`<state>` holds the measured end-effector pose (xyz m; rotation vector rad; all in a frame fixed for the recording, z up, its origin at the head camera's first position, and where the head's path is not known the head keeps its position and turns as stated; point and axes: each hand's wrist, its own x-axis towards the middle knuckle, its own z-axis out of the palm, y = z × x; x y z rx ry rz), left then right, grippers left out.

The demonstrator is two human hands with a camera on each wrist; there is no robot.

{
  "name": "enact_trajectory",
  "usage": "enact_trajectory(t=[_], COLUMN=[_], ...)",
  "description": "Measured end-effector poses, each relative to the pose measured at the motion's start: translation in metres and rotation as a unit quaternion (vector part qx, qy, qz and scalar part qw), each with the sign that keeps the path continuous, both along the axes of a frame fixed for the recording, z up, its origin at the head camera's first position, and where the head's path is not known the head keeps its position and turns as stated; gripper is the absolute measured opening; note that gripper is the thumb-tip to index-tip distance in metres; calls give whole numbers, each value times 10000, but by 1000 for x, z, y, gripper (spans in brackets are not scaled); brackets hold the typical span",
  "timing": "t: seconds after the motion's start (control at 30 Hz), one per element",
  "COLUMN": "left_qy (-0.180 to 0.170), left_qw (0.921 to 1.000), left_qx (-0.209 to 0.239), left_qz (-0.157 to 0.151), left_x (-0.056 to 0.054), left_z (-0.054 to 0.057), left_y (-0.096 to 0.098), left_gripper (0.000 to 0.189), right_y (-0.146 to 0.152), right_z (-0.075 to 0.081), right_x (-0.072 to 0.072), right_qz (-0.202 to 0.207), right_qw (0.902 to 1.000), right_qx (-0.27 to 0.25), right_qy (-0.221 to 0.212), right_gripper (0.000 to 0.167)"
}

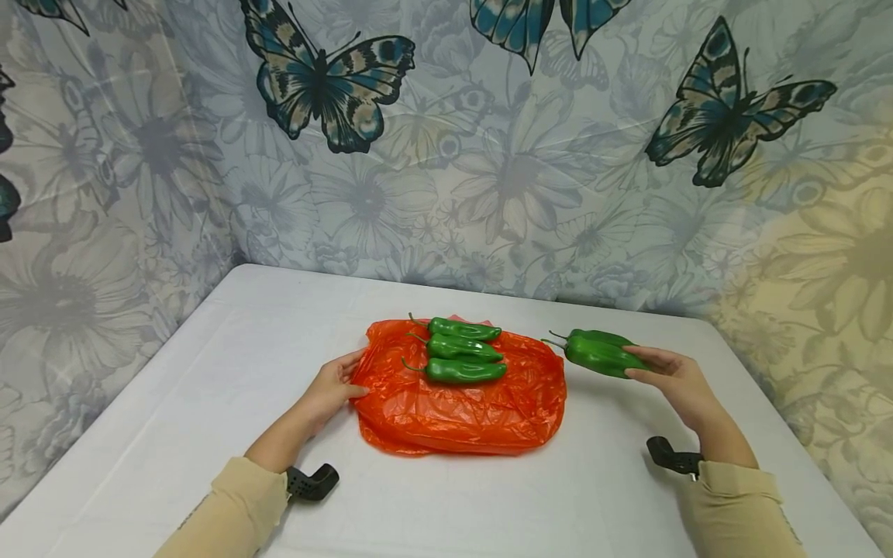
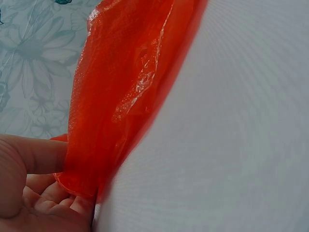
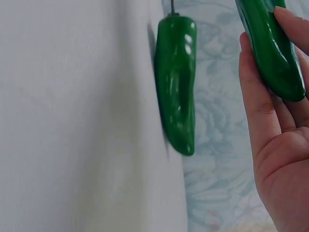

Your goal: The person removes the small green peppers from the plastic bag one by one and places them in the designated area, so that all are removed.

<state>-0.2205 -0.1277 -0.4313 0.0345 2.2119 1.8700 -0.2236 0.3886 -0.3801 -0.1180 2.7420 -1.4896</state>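
Note:
My left hand [image 1: 335, 391] pinches the left edge of a crinkled red plastic bag [image 1: 453, 422], thumb on top and fingers beneath; the left wrist view shows the bag's edge [image 2: 120, 87] between them. Three green peppers lie stacked in a row on the bag: a far one [image 1: 463, 330], a middle one [image 1: 463, 348] and a near one [image 1: 463, 371], stems to the left. To the right of the bag, my right hand [image 1: 680, 384] grips a green pepper [image 3: 270, 48] by its tip end, raised above the table. Another green pepper [image 3: 176, 87] lies on the table just behind it.
A white-covered table [image 1: 558, 504] bears everything. Patterned cloth walls with butterflies [image 1: 321, 85] stand close behind and at the sides. Black devices are strapped at the left wrist [image 1: 312, 482] and the right wrist [image 1: 673, 457].

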Motion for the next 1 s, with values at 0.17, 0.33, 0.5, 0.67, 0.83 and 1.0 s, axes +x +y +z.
enact_trajectory(t=[0.17,0.33,0.5,0.67,0.83,1.0], left_qy=[6,-12,-27,-47,-94,-80], left_qw=[10000,10000,10000,10000,9999,9999], left_qx=[17,13,60,81,83,105], left_qz=[-5,16,11,19,37,20], left_x=[0,0,0,0,0,0], left_z=[0,-1,0,0,0,0], left_y=[0,0,0,0,0,-1], left_gripper=[70,69,70,70,70,70], right_y=[8,15,23,31,36,39], right_z=[-3,-6,-9,-11,-10,-12], right_x=[0,0,-2,-6,-9,-11], right_qz=[-41,-11,25,92,193,292], right_qw=[9995,9989,9988,9986,9976,9966], right_qx=[237,306,245,237,265,231], right_qy=[-182,-363,-418,-470,-611,-733], right_gripper=[48,52,53,51,49,50])
